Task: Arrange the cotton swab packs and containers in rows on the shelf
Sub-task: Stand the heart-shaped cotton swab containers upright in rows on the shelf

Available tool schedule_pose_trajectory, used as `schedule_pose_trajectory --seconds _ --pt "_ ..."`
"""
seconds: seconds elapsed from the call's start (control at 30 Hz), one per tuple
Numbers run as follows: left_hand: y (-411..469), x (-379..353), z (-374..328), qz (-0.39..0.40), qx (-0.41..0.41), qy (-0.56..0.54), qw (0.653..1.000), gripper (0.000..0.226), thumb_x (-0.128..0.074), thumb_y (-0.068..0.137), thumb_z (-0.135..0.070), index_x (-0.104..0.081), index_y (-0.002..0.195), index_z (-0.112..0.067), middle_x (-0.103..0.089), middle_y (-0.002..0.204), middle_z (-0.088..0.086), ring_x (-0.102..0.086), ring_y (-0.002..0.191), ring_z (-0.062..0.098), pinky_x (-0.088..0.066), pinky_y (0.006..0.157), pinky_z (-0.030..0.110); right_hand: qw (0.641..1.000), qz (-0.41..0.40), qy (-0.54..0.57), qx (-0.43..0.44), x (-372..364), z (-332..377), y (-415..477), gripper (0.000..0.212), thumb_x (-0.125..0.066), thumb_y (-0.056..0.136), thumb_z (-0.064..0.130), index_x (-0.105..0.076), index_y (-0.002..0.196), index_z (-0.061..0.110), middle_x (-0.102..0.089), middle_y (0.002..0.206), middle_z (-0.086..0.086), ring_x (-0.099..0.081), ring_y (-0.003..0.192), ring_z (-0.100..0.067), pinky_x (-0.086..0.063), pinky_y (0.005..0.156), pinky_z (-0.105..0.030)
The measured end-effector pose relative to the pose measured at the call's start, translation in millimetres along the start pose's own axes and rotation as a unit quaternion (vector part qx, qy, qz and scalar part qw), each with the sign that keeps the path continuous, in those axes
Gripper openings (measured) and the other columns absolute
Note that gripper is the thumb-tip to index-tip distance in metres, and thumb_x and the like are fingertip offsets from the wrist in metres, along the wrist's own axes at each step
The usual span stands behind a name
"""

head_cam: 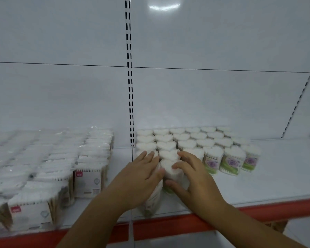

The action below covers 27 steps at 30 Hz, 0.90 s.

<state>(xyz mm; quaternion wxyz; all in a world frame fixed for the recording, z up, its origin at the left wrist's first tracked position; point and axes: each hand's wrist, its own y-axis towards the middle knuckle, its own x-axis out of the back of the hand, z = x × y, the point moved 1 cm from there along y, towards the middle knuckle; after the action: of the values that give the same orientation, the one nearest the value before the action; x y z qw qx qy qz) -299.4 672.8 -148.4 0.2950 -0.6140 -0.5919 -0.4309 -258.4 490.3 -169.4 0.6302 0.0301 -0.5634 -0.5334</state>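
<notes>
Heart-shaped cotton swab containers (191, 140) stand in several rows on the white shelf (276, 176), right of the slotted upright. My left hand (138, 178) lies flat with straight fingers over the front containers of the leftmost row. My right hand (191, 178) curls its fingers and thumb round the front heart container (168, 169) of the second row. Rectangular swab packs (87, 178) with pink labels fill the shelf's left section in rows.
The slotted upright (130, 86) splits the white back panel. The shelf's red front edge (284, 208) runs below my arms. Bare shelf surface lies right of the green-labelled containers (231, 162). A second upright (301, 97) rises at the far right.
</notes>
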Motion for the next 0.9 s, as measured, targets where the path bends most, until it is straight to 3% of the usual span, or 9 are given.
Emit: schedule_pose_trajectory --seconds 0.17,0.27,0.37,0.43,0.53,0.6,0.9 --pt "0.7 7.3 -2.0 0.046 0.013 0.011 0.999 0.065 -0.020 0.096 -0.058 -0.011 0.153 -0.029 -0.001 0.160 -0.016 0.011 0.138 -0.007 -0.004 0.122 0.043 0.995 0.042 -0.058 0.065 12.0 -1.7 -11.0 0.047 -0.062 0.088 0.043 -0.061 0.126 0.015 -0.046 0.142 -0.010 -0.045 0.128 -0.022 -0.045 0.099 -0.038" --pt "2.9 22.8 -7.6 0.064 0.050 0.008 0.997 0.080 -0.013 0.081 -0.070 -0.016 0.152 -0.033 -0.007 0.160 -0.017 0.003 0.144 -0.001 0.000 0.121 0.045 0.991 0.069 -0.057 0.102 30.4 -7.7 -9.6 0.053 -0.053 0.091 0.046 -0.053 0.135 0.017 -0.040 0.148 -0.011 -0.037 0.136 -0.024 -0.037 0.106 -0.038" --pt "27.3 34.9 -32.8 0.018 0.054 0.072 0.996 0.060 -0.021 0.097 -0.056 -0.018 0.152 -0.031 -0.010 0.161 -0.011 0.000 0.147 0.005 0.003 0.120 0.043 0.979 0.080 -0.119 0.147 64.2 -27.6 6.1 0.053 -0.056 0.091 0.044 -0.054 0.134 0.015 -0.040 0.148 -0.014 -0.034 0.139 -0.029 -0.031 0.111 -0.041" --pt "59.0 38.1 -64.3 0.025 0.038 0.126 0.991 0.058 -0.024 0.100 -0.053 -0.017 0.153 -0.031 -0.009 0.162 -0.009 0.000 0.148 0.010 0.001 0.120 0.043 0.956 0.153 -0.197 0.155 93.1 -48.3 23.6 0.057 -0.056 0.092 0.044 -0.047 0.140 0.016 -0.030 0.154 -0.016 -0.025 0.143 -0.031 -0.022 0.116 -0.042" --pt "115.6 33.5 -119.7 0.034 0.030 0.199 0.979 0.060 -0.020 0.099 -0.056 -0.017 0.153 -0.029 -0.011 0.162 -0.005 -0.002 0.149 0.016 0.000 0.118 0.048 0.916 0.231 -0.304 0.119 143.1 -89.7 38.5 0.064 -0.043 0.095 0.052 -0.026 0.150 0.025 -0.007 0.161 -0.008 -0.005 0.148 -0.023 -0.007 0.118 -0.036" --pt "150.6 20.9 -156.5 0.023 0.027 0.226 0.974 0.062 -0.020 0.099 -0.056 -0.017 0.153 -0.026 -0.009 0.162 -0.002 -0.002 0.149 0.018 -0.003 0.118 0.048 0.914 0.244 -0.315 0.073 181.8 -119.9 35.2 0.067 -0.041 0.095 0.054 -0.019 0.152 0.026 -0.003 0.161 -0.005 -0.002 0.148 -0.020 -0.006 0.118 -0.036" --pt "255.9 -112.2 -341.1 0.071 -0.109 0.175 0.976 0.063 -0.024 0.099 -0.056 -0.014 0.154 -0.025 -0.007 0.163 -0.001 -0.002 0.149 0.016 -0.005 0.120 0.039 0.886 0.277 -0.369 -0.040 331.6 -261.5 -51.9 0.070 -0.041 0.094 0.056 -0.011 0.152 0.030 0.005 0.161 -0.004 0.003 0.148 -0.020 -0.005 0.118 -0.040"
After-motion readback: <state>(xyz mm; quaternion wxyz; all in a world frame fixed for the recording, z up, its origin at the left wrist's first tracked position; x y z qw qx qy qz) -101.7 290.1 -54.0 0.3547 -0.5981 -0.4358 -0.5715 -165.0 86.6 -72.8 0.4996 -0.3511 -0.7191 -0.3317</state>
